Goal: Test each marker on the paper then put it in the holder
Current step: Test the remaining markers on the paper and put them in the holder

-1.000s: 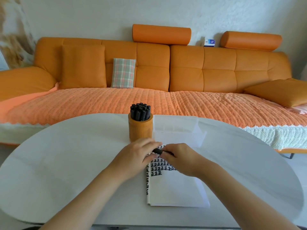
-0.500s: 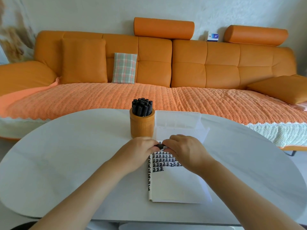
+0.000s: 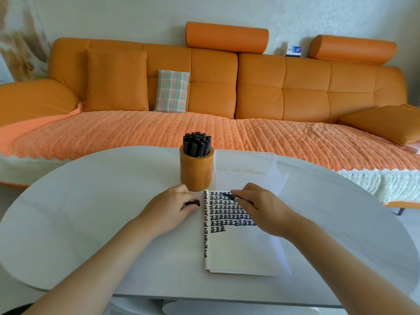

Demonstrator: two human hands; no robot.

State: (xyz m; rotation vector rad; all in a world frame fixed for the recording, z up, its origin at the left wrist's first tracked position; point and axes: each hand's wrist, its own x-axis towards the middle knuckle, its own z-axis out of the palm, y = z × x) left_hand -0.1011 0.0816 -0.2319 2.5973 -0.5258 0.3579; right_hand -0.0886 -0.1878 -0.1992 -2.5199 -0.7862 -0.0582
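Two bare forearms reach across a white oval bench (image 3: pixel 91 212) toward a pad of paper (image 3: pixel 238 253), its upper half filled with rows of black marks. The left hand (image 3: pixel 169 206), just beside the pad's left edge, pinches a short black cap (image 3: pixel 193 203) in curled fingers. The right hand (image 3: pixel 261 208) rests on the paper and grips an uncapped black marker (image 3: pixel 228 196) with its tip at the top row of marks; whether it touches the sheet cannot be told. Just beyond the hands stands an orange holder (image 3: pixel 196 173) packed with black markers (image 3: pixel 197 144) standing cap-up, and a clear plastic box (image 3: pixel 245 164) sits at its right. Behind the bench runs an orange sofa (image 3: pixel 250 87) with a plaid cushion (image 3: pixel 172 90).
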